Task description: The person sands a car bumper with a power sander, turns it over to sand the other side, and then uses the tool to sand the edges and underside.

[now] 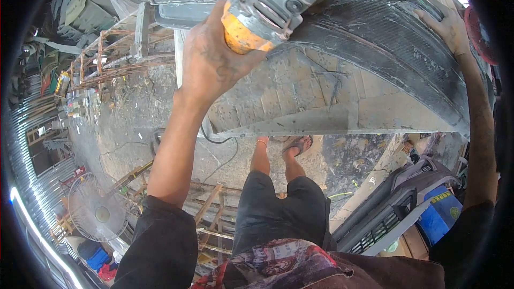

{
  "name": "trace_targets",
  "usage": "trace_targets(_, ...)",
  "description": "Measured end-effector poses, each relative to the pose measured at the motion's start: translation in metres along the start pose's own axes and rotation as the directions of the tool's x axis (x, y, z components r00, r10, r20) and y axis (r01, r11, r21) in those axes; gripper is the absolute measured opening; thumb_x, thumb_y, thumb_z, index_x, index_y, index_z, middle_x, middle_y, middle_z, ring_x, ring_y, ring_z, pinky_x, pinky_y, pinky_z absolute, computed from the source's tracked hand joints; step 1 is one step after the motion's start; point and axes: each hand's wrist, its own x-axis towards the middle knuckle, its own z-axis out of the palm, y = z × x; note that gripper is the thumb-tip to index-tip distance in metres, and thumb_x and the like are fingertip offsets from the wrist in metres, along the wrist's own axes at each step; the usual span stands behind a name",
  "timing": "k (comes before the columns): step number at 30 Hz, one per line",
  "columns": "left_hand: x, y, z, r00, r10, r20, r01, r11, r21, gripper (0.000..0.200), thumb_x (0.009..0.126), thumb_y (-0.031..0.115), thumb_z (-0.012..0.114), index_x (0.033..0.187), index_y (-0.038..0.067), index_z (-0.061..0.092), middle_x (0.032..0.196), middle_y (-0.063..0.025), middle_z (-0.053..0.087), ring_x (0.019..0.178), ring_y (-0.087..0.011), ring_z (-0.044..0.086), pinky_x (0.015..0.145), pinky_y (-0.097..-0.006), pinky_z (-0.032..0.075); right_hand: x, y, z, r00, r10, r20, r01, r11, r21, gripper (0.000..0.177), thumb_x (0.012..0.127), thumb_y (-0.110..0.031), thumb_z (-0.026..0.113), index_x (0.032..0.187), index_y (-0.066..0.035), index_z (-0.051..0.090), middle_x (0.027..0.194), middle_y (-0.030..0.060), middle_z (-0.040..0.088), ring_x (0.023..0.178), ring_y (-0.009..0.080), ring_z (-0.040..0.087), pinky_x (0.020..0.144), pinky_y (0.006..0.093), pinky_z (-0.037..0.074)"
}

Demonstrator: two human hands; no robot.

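Observation:
A grey and yellow power tool (276, 8) is held by my left hand (217, 61), whose fingers wrap round its yellow body. The tool's round head is over the edge of a long, dark, curved panel (375, 32) with whitish scuffs. On the far right part of this panel lies my right hand (444, 32), its fingers spread flat on the surface. Under the panel is a worn, light-coloured tabletop (300, 88). The tool partly hides the panel's upper left end.
A standing fan (101, 214) is at the lower left. Dark car-like parts (396, 198) and a blue box (440, 214) lie at the lower right. Rusty metal racks (101, 59) stand at the left. A cable (230, 152) runs below the table's front edge.

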Motion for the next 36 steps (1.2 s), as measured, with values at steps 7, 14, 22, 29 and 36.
trace_targets(7, 0.002, 0.012, 0.001, 0.997, -0.028, 0.069, 0.03, 0.999, -0.025, 0.055, 0.072, 0.016, 0.091, 0.119, -0.002, 0.068, 0.097, -0.015, 0.081, 0.087, -0.0288, 0.078, 0.083, -0.0381, 0.06, 0.002, 0.004, 0.004, 1.0, 0.008, -0.03, -0.01, 0.997, -0.074, 0.079, 0.09, -0.065, 0.07, 0.144, -0.008, 0.068, 0.133, 0.0212, 0.072, 0.121, 0.0352, 0.07, 0.107, 0.0444, 0.051)
trace_targets(14, 0.002, 0.006, 0.003, 0.995, -0.077, 0.064, 0.076, 0.997, 0.021, 0.052, 0.073, 0.016, 0.091, 0.117, 0.0, 0.068, 0.1, -0.0143, 0.081, 0.089, -0.0259, 0.079, 0.082, -0.0383, 0.06, -0.001, -0.005, 0.0, 0.996, 0.093, -0.004, -0.093, 0.994, -0.056, 0.079, 0.088, -0.066, 0.072, 0.143, -0.009, 0.068, 0.133, 0.0216, 0.072, 0.122, 0.0353, 0.07, 0.107, 0.0447, 0.051)
trace_targets(22, 0.001, 0.013, 0.003, 0.996, -0.053, 0.076, 0.051, 0.999, 0.018, 0.054, 0.074, 0.015, 0.091, 0.12, -0.001, 0.067, 0.101, -0.0154, 0.081, 0.089, -0.0271, 0.079, 0.083, -0.0382, 0.061, -0.002, -0.005, -0.002, 0.998, -0.032, -0.057, 0.032, 0.999, -0.005, 0.074, 0.091, -0.061, 0.071, 0.143, -0.008, 0.068, 0.134, 0.0215, 0.072, 0.12, 0.0349, 0.069, 0.107, 0.0428, 0.05)
trace_targets(29, 0.003, 0.004, 0.008, 0.999, -0.018, -0.04, 0.016, 0.999, -0.038, 0.063, 0.071, 0.021, 0.094, 0.121, 0.001, 0.063, 0.098, -0.0214, 0.078, 0.088, -0.0404, 0.077, 0.077, -0.0442, 0.061, 0.003, 0.001, 0.0, 0.999, -0.032, -0.016, 0.031, 0.999, -0.036, 0.075, 0.091, -0.06, 0.071, 0.142, -0.006, 0.068, 0.136, 0.0215, 0.071, 0.123, 0.0345, 0.068, 0.107, 0.0419, 0.05)
trace_targets(36, -0.005, -0.022, -0.009, 0.989, -0.144, -0.044, 0.137, 0.981, -0.139, 0.056, 0.07, 0.016, 0.092, 0.117, -0.001, 0.067, 0.097, -0.0161, 0.08, 0.085, -0.0305, 0.079, 0.08, -0.0396, 0.061, -0.002, -0.005, -0.002, 0.999, 0.054, -0.002, -0.054, 0.999, -0.004, 0.078, 0.09, -0.063, 0.071, 0.144, -0.007, 0.067, 0.138, 0.0224, 0.07, 0.124, 0.0359, 0.067, 0.108, 0.0434, 0.049)
